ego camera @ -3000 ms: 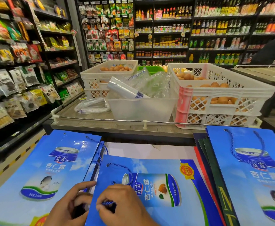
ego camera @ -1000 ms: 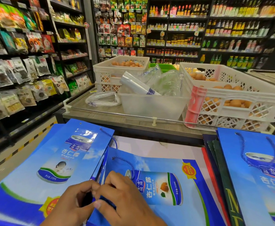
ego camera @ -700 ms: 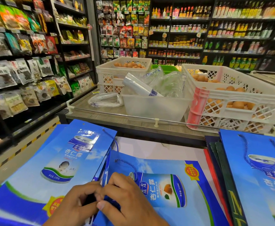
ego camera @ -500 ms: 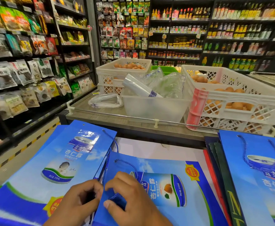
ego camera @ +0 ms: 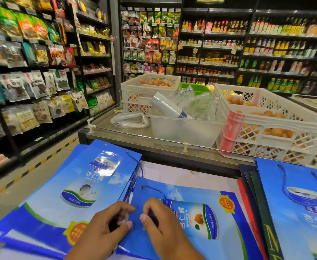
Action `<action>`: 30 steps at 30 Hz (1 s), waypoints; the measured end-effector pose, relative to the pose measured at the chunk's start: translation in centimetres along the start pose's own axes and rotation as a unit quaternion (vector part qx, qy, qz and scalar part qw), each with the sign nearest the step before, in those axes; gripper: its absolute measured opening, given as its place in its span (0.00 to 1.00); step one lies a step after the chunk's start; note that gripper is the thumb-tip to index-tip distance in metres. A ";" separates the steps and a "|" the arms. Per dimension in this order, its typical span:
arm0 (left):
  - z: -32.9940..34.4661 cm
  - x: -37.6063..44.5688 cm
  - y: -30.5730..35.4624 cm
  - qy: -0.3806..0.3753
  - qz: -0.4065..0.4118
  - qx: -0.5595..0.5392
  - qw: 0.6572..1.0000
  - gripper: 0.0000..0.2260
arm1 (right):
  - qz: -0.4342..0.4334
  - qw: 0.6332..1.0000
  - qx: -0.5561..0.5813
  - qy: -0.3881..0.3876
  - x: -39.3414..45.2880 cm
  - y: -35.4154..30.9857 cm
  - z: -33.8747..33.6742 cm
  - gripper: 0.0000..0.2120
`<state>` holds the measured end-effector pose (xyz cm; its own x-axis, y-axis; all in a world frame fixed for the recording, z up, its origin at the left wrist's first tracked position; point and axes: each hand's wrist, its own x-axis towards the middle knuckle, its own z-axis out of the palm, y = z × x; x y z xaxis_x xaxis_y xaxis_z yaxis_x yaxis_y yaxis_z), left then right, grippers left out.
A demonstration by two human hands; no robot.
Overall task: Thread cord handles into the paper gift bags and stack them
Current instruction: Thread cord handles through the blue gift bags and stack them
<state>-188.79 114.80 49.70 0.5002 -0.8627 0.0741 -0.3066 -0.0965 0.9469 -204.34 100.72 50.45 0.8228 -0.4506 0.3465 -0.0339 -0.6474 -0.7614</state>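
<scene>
Lying flat, the glossy blue paper gift bag (ego camera: 191, 218) is worked at its near edge. Dark blue twisted cord (ego camera: 154, 190) is pinched by right hand (ego camera: 165, 228) fingers; left hand (ego camera: 105, 229) fingers curled, grip unclear.

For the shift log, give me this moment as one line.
step: threading cord handle | left hand: holds bag edge | right hand: pinches blue cord | middle bag: flat, one cord end through hole

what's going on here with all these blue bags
A person is fitting a dark blue cord handle into a flat blue paper gift bag lying in front of them. The right hand pinches the cord near the bag's top edge, and the left hand works beside it with curled fingers. More blue bags lie in a pile to the left and in a stack to the right, the top one already corded.
</scene>
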 end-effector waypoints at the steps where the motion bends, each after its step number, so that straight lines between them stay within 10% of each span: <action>1: 0.0 0.0 0.0 -0.005 0.004 0.018 1.000 0.13 | 0.006 1.000 -0.003 -0.001 -0.1 0.1 0.1 0.06; 11: -0.1 -0.8 0.6 0.029 0.075 0.098 0.992 0.12 | 0.123 0.970 0.154 0.144 0.2 -0.6 -0.6 0.13; 15: -0.2 -1.1 0.8 0.048 0.083 0.082 0.992 0.11 | 0.090 0.986 -0.025 0.140 -0.4 -1.7 -2.5 0.13; 22: -0.4 -1.6 3.2 0.061 0.150 0.113 0.980 0.06 | 0.092 0.960 -0.253 -0.075 -8.4 -2.1 -2.9 0.44; 30: -0.3 -2.6 9.8 0.060 0.219 0.123 0.966 0.07 | 0.154 0.944 -0.270 0.112 -11.7 -1.6 -3.6 0.37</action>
<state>-192.86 116.28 58.85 0.3645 -0.7857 0.4999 -0.6862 0.1363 0.7146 -215.92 104.78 49.58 0.5877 -0.7480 0.3085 -0.5861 -0.6564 -0.4751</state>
